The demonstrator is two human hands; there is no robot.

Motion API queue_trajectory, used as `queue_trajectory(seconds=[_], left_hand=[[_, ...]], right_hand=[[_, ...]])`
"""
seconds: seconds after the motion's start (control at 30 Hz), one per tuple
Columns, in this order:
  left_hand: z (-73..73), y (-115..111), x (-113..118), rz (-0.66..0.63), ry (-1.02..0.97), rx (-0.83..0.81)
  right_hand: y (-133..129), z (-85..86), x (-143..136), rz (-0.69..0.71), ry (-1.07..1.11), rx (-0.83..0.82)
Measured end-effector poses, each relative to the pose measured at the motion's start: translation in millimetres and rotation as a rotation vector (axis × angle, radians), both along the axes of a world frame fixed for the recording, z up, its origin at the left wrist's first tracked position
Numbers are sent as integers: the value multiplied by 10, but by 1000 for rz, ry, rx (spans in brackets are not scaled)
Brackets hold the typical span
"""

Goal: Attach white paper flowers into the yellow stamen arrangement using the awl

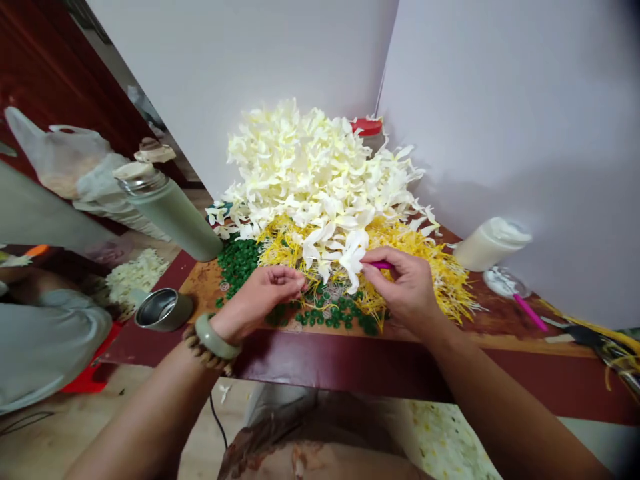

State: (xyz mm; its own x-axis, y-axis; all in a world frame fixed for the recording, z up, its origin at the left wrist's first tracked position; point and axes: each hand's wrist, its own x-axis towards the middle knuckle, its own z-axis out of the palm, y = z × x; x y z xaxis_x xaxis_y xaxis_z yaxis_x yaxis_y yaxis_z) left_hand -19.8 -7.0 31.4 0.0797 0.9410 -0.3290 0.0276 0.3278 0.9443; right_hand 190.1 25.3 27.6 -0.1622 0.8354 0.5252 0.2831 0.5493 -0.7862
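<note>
While a pale green bangle [214, 338] and a beaded bracelet [193, 343] are circling its wrist, the left hand [270, 293] is hovering over the near part of the table [340, 360], its thumb and forefinger pressing together; whether anything thin is lying between them, I cannot tell. The right hand [405, 283] is pinching a magenta stick [382, 265] between thumb and forefinger, and a white flower [353, 257] is showing right at its fingertips. Small green pieces [340, 313] are lying scattered between the hands. Beyond, yellow strands [435, 267] are spreading rightward, a pale bottle [493, 245] is standing past them, and a heap of white flowers [320, 167] is rising before the wall [240, 53].
</note>
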Motion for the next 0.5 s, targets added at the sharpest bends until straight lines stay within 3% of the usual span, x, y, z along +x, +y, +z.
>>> queue_trajectory(seconds=[0.17,0.3,0.5], left_hand=[[-239,-326,-230,-121,200,9],[-420,-418,-207,-151,415,179],[-451,-379,-93,-151,574,283]], right_hand=[[-23,0,-8,41,-41,-11],[-12,-28,-23,71,-32,-16],[52,-54,13,79,13,-25]])
